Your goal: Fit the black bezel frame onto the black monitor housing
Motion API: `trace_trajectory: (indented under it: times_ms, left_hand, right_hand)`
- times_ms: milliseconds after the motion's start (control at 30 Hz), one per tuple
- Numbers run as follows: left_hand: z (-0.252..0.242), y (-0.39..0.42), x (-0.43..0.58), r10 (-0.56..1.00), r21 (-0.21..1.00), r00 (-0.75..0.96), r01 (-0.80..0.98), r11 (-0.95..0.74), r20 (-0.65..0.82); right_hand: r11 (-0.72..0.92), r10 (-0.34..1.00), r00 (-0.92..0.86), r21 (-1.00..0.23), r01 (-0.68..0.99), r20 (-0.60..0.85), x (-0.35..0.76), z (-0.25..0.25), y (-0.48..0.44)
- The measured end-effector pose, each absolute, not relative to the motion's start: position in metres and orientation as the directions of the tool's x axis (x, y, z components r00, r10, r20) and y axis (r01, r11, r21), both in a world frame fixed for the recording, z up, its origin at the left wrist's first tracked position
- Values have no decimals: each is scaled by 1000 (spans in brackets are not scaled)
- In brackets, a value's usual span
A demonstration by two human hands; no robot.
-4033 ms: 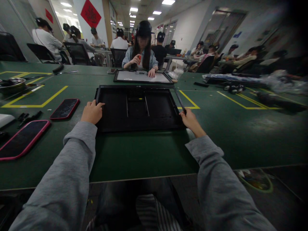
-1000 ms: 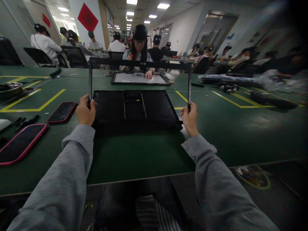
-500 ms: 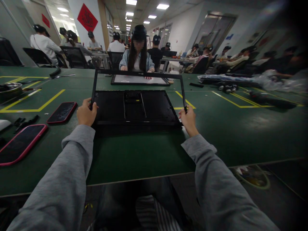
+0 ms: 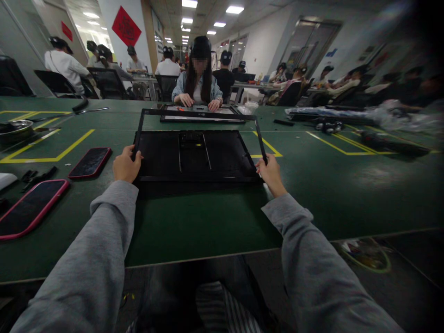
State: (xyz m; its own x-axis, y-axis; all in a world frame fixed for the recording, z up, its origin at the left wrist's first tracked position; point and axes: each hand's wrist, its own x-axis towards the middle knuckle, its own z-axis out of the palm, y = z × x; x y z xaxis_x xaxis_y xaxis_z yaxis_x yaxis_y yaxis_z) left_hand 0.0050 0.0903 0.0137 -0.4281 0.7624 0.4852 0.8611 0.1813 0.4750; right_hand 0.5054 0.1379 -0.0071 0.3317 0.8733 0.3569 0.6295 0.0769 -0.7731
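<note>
A thin black rectangular frame (image 4: 197, 114) is tilted up over a black monitor back panel (image 4: 194, 155) that lies flat on the green table (image 4: 208, 217). My left hand (image 4: 125, 165) is closed on the frame's left side bar near its lower end. My right hand (image 4: 271, 173) is closed on the right side bar. The frame's near edge rests on the panel's front edge, and its far edge hangs low above the panel's back.
Two phones lie left of the panel, a small dark one (image 4: 90, 162) and a pink-edged one (image 4: 29, 209). Small black tools (image 4: 34, 176) lie between them. Across the table a person (image 4: 198, 74) works on a white panel (image 4: 201, 114). Yellow tape lines mark the table.
The frame was flat on the panel, then stood nearly upright a second ago, and has since tipped down toward the panel. My hands stay on its side bars.
</note>
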Motion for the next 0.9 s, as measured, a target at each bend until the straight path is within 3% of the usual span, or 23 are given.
trace_trajectory:
  times_ms: [900]
  left_hand:
    - [16,89,6,776,478,-428,858,189,463]
  right_hand:
    - [43,887,323,-756,653,329,503,-2,133]
